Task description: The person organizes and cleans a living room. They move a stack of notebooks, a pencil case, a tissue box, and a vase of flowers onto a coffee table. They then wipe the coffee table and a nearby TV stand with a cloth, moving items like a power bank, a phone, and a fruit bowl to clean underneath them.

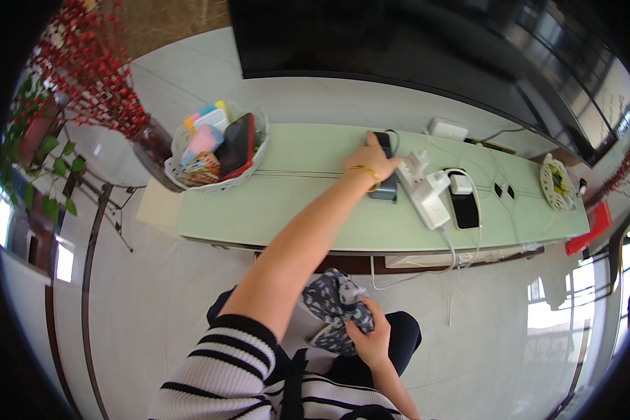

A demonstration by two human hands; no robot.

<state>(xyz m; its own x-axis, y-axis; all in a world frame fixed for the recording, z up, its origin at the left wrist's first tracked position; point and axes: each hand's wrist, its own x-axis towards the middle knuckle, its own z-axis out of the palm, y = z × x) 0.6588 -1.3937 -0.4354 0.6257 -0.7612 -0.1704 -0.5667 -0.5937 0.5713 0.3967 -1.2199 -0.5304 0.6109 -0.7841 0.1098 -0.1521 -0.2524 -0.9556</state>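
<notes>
My left hand (371, 159), with a gold bracelet at the wrist, reaches across a pale green glass-topped TV cabinet (294, 210). It lies over a dark device (382, 139) and a dark grey box-shaped object (383, 189); its fingers are spread, and whether they grip is hidden. A bunched dark grey cloth with a light pattern (336, 304) is in my right hand (371, 333), above my lap. Just right of my left hand lies a white power strip (425, 202) with plugs in it, and beside that a black phone (464, 210) with a white charger on it.
A white plastic basket (260, 152) of small items stands on the left, near a vase of red berry stems (155, 139). Behind the cabinet is a large black television (399, 47). A small white basket (548, 184) sits far right. White cables (454, 257) hang over the front edge.
</notes>
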